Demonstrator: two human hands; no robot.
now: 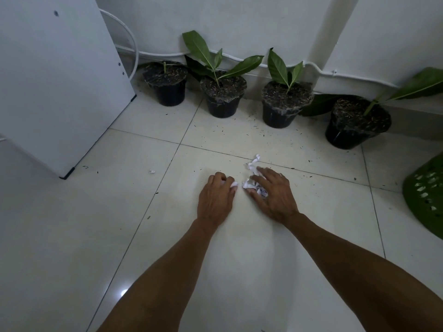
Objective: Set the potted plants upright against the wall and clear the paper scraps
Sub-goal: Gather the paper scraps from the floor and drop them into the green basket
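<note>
Several black potted plants stand upright along the white wall: a pot with a bare stem (pixel 167 85), two leafy pots (pixel 223 95) (pixel 285 104), and a fourth pot (pixel 357 124) tilted slightly to the right. My left hand (pixel 217 200) rests on the tiled floor with its fingers curled around a small white paper scrap (pixel 233 184). My right hand (pixel 275 195) lies beside it, fingers closed over crumpled paper scraps (pixel 249 184). A twisted white scrap (pixel 254 162) lies just beyond my right fingers. One tiny scrap (pixel 151 171) sits alone to the left.
A white cabinet (pixel 55 80) stands at the left. A white cable (pixel 239 59) runs along the wall base, and a white pipe (pixel 335 27) rises behind the third pot. A green plastic basket (pixel 426 195) is at the right edge. Soil bits speckle the tiles.
</note>
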